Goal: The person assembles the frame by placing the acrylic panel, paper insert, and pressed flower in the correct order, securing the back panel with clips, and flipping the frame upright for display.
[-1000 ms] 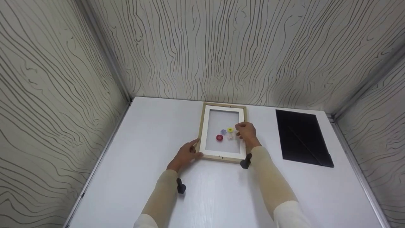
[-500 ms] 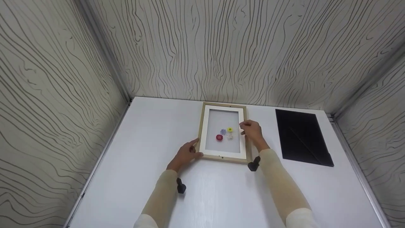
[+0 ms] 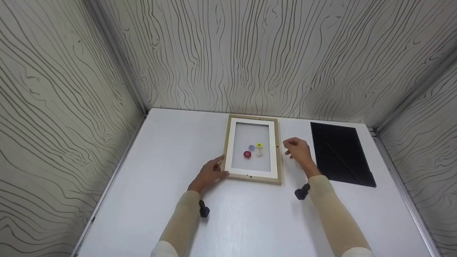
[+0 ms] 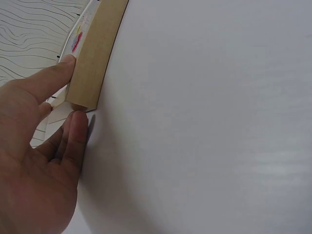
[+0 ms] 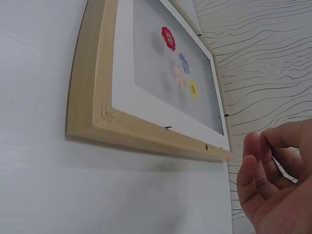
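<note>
A light wooden picture frame (image 3: 280, 167) with a white mat lies at the far side of the table. On its clear panel sit a red flower (image 3: 247, 154), a blue flower (image 5: 184, 63), a yellow flower (image 3: 259, 145) and a pale pink flower (image 5: 178, 76). My left hand (image 3: 209, 173) grips the frame's near left corner, thumb and fingers on either side of it. Beyond the frame's right edge, my right hand (image 3: 298, 150) is raised, apart from the wood. Its fingers curl loosely, thumb and forefinger tips together, with nothing visible between them.
A black backing board (image 3: 341, 153) with a slim strip along it lies on the right side of the white table (image 3: 235, 221). Wood-grain patterned walls (image 3: 228, 53) rise behind the table and at both sides.
My right hand has drawn off to the right, from over the flowers to beyond the frame's edge. My left hand stays at the corner, and the flowers keep their places.
</note>
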Available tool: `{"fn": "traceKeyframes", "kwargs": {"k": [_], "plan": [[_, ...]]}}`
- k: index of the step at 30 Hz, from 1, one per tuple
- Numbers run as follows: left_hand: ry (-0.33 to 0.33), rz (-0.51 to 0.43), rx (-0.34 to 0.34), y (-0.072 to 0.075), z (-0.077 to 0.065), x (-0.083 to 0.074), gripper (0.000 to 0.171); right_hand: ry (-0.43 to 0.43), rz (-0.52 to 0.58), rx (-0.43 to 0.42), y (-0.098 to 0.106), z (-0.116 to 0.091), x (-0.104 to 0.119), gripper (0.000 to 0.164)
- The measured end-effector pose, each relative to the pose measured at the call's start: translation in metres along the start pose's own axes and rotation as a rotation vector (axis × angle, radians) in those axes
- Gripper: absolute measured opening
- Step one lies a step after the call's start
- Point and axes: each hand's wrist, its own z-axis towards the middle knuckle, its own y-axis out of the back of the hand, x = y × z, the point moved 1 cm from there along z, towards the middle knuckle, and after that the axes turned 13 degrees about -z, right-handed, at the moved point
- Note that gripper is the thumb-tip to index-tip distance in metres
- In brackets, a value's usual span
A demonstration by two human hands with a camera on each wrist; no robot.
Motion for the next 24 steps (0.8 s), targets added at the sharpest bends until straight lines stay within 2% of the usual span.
{"fn": "traceKeyframes", "kwargs": {"k": [5, 11, 15, 24], "plan": [[0.006, -0.001, -0.010, 0.000, -0.001, -0.001, 0.080, 0.006, -0.011, -0.024, 0.015, -0.006, -0.006, 0.029], [-0.024, -0.005, 0.012, 0.001, 0.000, 0.003, 0.079, 0.026, -0.036, -0.071, 0.032, -0.017, -0.020, 0.029], [-0.018, -0.002, 0.012, 0.001, 0.001, 0.004, 0.079, 0.027, -0.029, -0.097, 0.044, -0.026, -0.030, 0.030], [-0.007, 0.010, 0.004, 0.002, 0.001, 0.004, 0.080, -0.032, -0.028, -0.143, 0.073, -0.037, -0.052, 0.033]]}}
